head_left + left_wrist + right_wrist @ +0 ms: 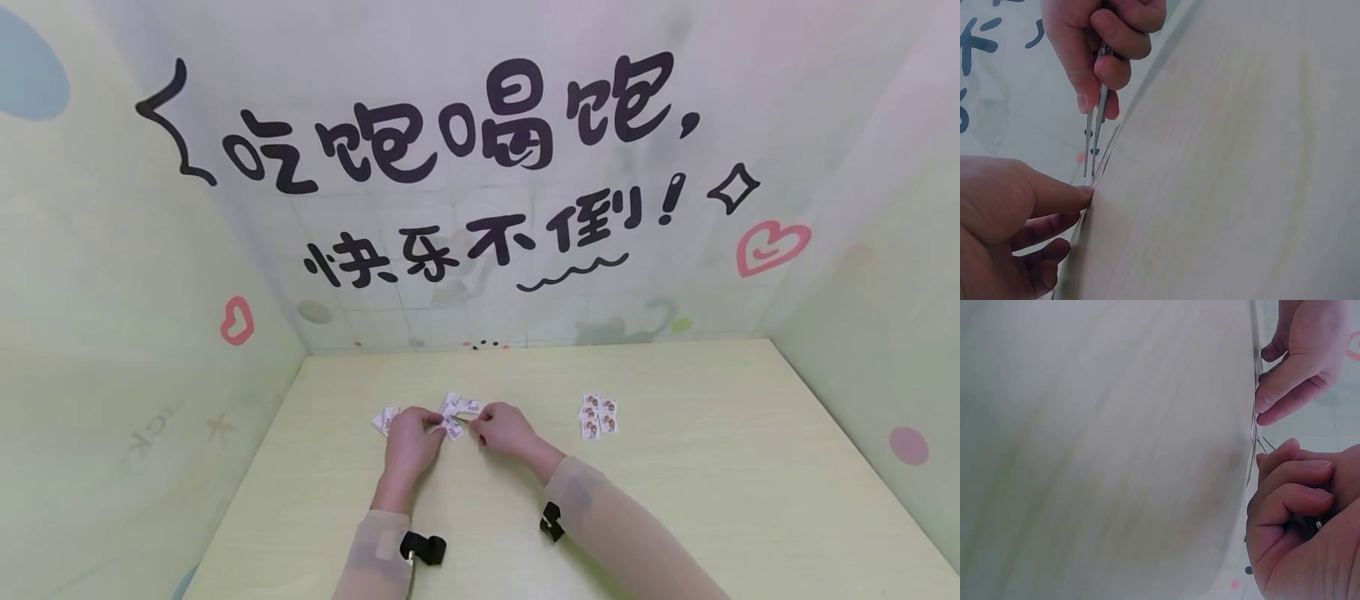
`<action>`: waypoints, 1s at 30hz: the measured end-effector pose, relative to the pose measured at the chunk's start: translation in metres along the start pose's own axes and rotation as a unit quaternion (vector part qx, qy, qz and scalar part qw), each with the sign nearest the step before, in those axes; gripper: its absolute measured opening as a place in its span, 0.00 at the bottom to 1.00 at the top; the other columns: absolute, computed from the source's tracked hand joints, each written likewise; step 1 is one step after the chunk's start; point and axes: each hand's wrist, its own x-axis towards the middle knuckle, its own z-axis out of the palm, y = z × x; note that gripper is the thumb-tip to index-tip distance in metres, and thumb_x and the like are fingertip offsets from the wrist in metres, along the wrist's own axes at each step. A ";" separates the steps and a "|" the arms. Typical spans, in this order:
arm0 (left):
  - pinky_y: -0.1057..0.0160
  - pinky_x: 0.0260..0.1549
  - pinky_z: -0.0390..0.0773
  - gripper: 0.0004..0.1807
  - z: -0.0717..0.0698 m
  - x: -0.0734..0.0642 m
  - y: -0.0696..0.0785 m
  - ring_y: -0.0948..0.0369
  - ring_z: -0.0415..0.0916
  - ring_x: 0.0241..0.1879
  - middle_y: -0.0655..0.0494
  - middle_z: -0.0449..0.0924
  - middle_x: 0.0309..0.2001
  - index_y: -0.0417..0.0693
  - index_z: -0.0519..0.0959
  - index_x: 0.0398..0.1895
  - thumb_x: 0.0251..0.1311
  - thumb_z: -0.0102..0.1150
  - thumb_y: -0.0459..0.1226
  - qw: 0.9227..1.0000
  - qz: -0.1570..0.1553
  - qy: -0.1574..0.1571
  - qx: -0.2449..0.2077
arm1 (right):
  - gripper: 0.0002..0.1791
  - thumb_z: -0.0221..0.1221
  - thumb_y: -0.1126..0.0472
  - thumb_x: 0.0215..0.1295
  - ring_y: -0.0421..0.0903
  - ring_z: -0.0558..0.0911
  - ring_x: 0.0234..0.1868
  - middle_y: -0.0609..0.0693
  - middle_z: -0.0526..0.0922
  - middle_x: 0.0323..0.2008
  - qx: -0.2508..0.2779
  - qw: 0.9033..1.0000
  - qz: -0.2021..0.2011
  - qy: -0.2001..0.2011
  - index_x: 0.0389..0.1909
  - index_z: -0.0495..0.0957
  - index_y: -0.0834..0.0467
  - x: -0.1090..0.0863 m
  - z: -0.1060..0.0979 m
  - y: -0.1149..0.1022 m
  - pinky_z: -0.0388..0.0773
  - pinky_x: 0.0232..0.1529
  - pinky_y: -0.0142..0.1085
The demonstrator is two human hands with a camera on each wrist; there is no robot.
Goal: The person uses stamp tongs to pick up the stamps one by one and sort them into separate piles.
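A cluster of small white paper pieces with printed pictures (453,404) lies on the table between my hands. My left hand (411,442) brings thumb and index fingertips together at the edge of a paper piece. My right hand (506,429) grips metal tweezers (1100,128), and their tips point down at the same pieces. In the left wrist view the tweezer tips stand slightly apart, just off the left fingertips. Whether they touch paper cannot be told. Another white paper piece (387,419) lies beside the left hand, partly hidden by it.
To the right, several small picture squares (598,416) lie grouped on the pale wooden table (720,483). A printed wall sheet (480,308) rises behind the table's back edge, with side sheets left and right. Each forearm carries a black wrist device (423,548).
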 end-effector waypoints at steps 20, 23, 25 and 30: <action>0.38 0.63 0.76 0.11 -0.001 -0.001 0.005 0.38 0.80 0.61 0.39 0.86 0.56 0.41 0.90 0.47 0.61 0.74 0.31 1.000 -0.011 0.000 0.009 | 0.10 0.61 0.58 0.78 0.41 0.75 0.25 0.45 0.83 0.23 0.018 1.000 -0.014 -0.003 0.36 0.84 0.59 0.000 0.004 0.005 0.70 0.30 0.33; 0.38 0.64 0.75 0.11 -0.001 -0.002 0.005 0.38 0.79 0.61 0.38 0.85 0.56 0.41 0.90 0.47 0.62 0.73 0.31 1.000 -0.009 -0.001 0.010 | 0.11 0.61 0.58 0.77 0.41 0.74 0.24 0.45 0.82 0.22 0.012 1.000 -0.014 0.001 0.35 0.83 0.58 0.001 0.006 0.005 0.69 0.30 0.33; 0.38 0.64 0.75 0.10 0.000 -0.001 0.004 0.38 0.79 0.61 0.38 0.85 0.56 0.41 0.90 0.47 0.62 0.73 0.31 1.000 -0.007 -0.002 0.010 | 0.11 0.61 0.58 0.78 0.41 0.74 0.24 0.45 0.82 0.22 0.008 1.000 -0.015 0.001 0.34 0.83 0.58 0.003 0.006 0.006 0.69 0.30 0.33; 0.38 0.64 0.75 0.10 -0.001 -0.001 0.002 0.38 0.79 0.61 0.39 0.86 0.55 0.42 0.90 0.47 0.62 0.73 0.31 1.000 -0.003 -0.003 0.011 | 0.12 0.59 0.60 0.79 0.41 0.74 0.24 0.46 0.82 0.22 0.002 1.000 -0.010 -0.005 0.33 0.82 0.58 0.005 0.008 0.005 0.68 0.29 0.33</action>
